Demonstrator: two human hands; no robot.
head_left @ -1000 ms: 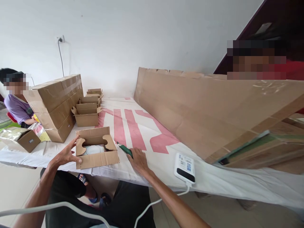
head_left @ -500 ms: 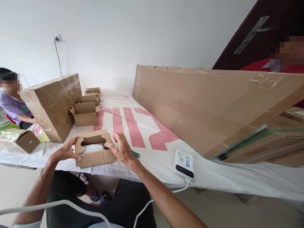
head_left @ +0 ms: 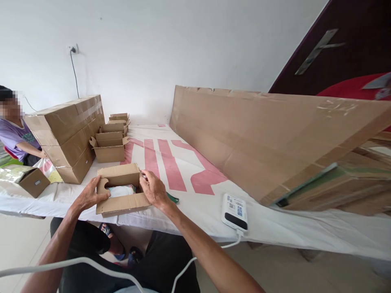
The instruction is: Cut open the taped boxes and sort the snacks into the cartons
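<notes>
A small open cardboard box (head_left: 122,203) sits at the near edge of the table, with something white and pale blue (head_left: 121,191) inside it. My left hand (head_left: 88,196) grips the box's left side, thumb on the left flap. My right hand (head_left: 154,189) presses on the box's right flap, fingers curled over its edge. A green-handled tool (head_left: 172,198) lies on the cloth just right of my right hand.
A white and red cloth (head_left: 171,162) covers the table. Taped cartons (head_left: 69,134) are stacked at the left, with several small open boxes (head_left: 110,147) behind. A long flat carton (head_left: 269,138) leans along the right. A white power bank (head_left: 234,211) lies near the front edge. A person (head_left: 15,134) sits at far left.
My right hand let go of the green-handled tool and moved left onto the box's right flap. My left hand closed onto the box's left side. The side flaps have been pushed down.
</notes>
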